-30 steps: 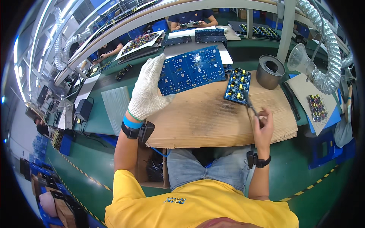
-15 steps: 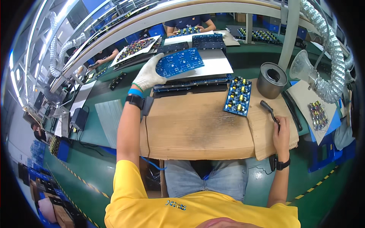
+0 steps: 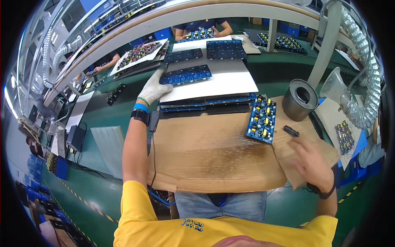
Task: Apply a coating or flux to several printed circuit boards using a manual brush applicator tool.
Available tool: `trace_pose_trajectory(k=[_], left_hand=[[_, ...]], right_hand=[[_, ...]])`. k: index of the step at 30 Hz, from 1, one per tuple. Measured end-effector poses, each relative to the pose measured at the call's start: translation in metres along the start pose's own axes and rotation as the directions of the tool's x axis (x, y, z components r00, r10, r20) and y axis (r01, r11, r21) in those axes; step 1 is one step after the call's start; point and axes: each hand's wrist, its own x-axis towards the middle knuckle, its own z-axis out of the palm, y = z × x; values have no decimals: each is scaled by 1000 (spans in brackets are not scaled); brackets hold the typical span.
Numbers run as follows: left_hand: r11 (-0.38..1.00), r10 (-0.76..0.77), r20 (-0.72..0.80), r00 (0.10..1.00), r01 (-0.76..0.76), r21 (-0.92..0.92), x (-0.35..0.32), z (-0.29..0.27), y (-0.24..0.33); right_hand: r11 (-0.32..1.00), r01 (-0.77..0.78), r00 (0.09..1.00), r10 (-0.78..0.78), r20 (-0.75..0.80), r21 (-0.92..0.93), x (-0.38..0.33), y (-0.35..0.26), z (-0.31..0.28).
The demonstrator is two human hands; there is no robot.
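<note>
My left hand [image 3: 154, 87] wears a white knitted glove and is closed on the left end of a blue circuit board [image 3: 187, 75]. The board is low over a white sheet [image 3: 230, 80] that tops a stack of boards; whether it touches the sheet I cannot tell. My bare right hand [image 3: 312, 160], slightly blurred, has its fingers apart above the cardboard [image 3: 197, 154]. Just beyond its fingertips shows a black brush [image 3: 291, 131], its handle mostly hidden. Left of the brush, a blue board with yellow and black components [image 3: 262, 119] lies face up on the cardboard.
A grey metal canister [image 3: 300, 101] stands at the right, beside a fume hose funnel [image 3: 332, 84]. More blue boards [image 3: 226, 49] lie on the far end of the sheet. A frame post [image 3: 327, 49] rises at the right. Across the bench, another person's hands hold a board [image 3: 199, 34].
My left hand has lowered the board toward the white sheet, tilting it flatter. My right hand has let go of the brush and spread its fingers; the brush now appears lower in the view.
</note>
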Motion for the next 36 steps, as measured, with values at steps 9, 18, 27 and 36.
trace_pose_trajectory(k=[9, 18, 27, 36], left_hand=[[969, 140, -233, 962, -85, 232, -143, -16, 124], [904, 421, -343, 840, -421, 78, -237, -118, 248], [946, 289, -332, 898, -215, 243, -279, -211, 187], [842, 501, -689, 524, -111, 528, -275, -138, 175]], right_hand=[[868, 459, 819, -497, 288, 191, 5, -54, 68], [862, 506, 832, -497, 245, 31, -17, -53, 84], [887, 460, 867, -457, 198, 33, -23, -52, 100], [804, 556, 824, -497, 272, -212, 14, -89, 93]])
